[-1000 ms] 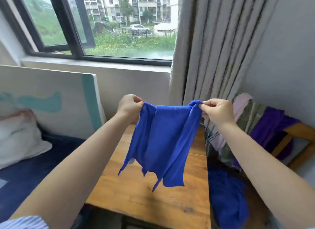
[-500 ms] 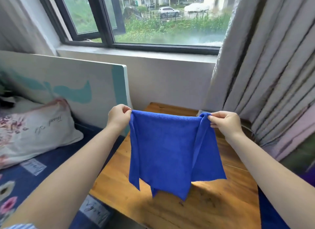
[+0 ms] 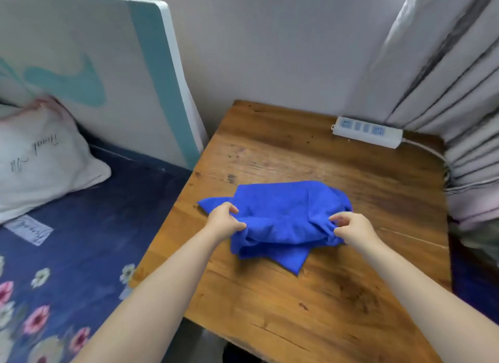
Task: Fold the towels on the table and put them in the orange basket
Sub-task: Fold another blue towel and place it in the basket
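Observation:
A bright blue towel (image 3: 280, 214) lies bunched on the wooden table (image 3: 310, 295), near its middle. My left hand (image 3: 222, 222) pinches the towel's near left edge. At the near right edge my right hand (image 3: 351, 229) pinches the cloth between thumb and fingers. Both pinched edges are lifted a little off the wood, while the far part of the towel rests flat. A loose corner pokes out toward me under the folds. The orange basket is out of sight.
A white power strip (image 3: 367, 131) with its cable lies at the table's far right corner. Grey curtains (image 3: 445, 79) hang along the right side. On the left is a bed with a dark floral sheet (image 3: 67, 254), a white pillow (image 3: 40, 160) and a headboard (image 3: 94, 65).
The towel was held up spread in the air between both hands. It has come down onto the table, and my view has tilted downward, away from the window.

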